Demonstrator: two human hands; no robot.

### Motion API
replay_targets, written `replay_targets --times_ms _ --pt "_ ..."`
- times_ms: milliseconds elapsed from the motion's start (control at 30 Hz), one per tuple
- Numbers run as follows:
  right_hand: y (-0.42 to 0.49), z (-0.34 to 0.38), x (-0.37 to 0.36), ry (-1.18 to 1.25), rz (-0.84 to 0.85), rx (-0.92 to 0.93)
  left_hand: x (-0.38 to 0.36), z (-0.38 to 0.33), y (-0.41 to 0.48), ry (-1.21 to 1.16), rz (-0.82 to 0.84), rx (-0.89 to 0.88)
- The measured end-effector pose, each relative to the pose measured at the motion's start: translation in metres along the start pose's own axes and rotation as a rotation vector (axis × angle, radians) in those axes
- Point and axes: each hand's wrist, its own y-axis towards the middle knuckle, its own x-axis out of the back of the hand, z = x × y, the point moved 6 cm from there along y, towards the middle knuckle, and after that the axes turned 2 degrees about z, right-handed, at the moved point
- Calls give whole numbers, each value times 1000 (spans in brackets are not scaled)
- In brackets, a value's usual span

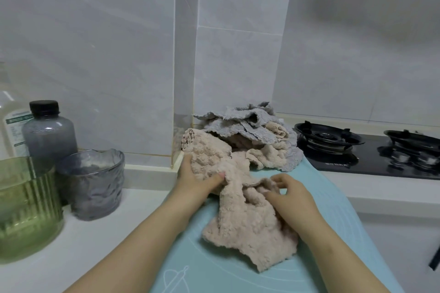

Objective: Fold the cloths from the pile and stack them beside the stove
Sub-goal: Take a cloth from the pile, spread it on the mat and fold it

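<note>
on the teal tabletop mat (333, 200), left hand (197, 179) and right hand (294, 201) pinch a crumpled beige fleecy cloth (250, 233), which probably needs spreading flat before folding.

The left edge cuts the green jar (26, 209) and white bottle (10, 126) — its label too blurred to read. The stove (366, 162) runs off the right edge; the beige cloth (250, 226) hides the fingers of the left hand (195, 178).

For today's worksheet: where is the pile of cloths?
In the head view, the pile of cloths sits against the wall, just left of the stove, at the far end of the mat.
</note>
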Motion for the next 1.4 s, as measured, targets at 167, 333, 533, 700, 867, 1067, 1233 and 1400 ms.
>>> replay_targets --times_ms 167,333,533,700,867,1067,1233,1400 --pt "-4 22 -18 -146 148 261 -12 -9 -5 60 131 -62" --pt "-7 33 -18 173 212 222 -19 -6 -7 98 158 -39" --pt "1 16 9 760 95 -67 6 -12 -3 -223 29 82" --pt "11 -15 24 417 -56 -187 22 -12 -2 123 3 122" --pt "7 -5 10 -19 26 -79 17 -3 1 759 50 62" --pt "4 2 12 -16 10 -48 -9 -12 -4 1142 222 -272" --pt "5 2 15 -49 -39 -29 -17 -12 -5 1247 318 -418" --pt "8 -3 29 -69 -171 -26 6 -33 -2 791 -9 -374"
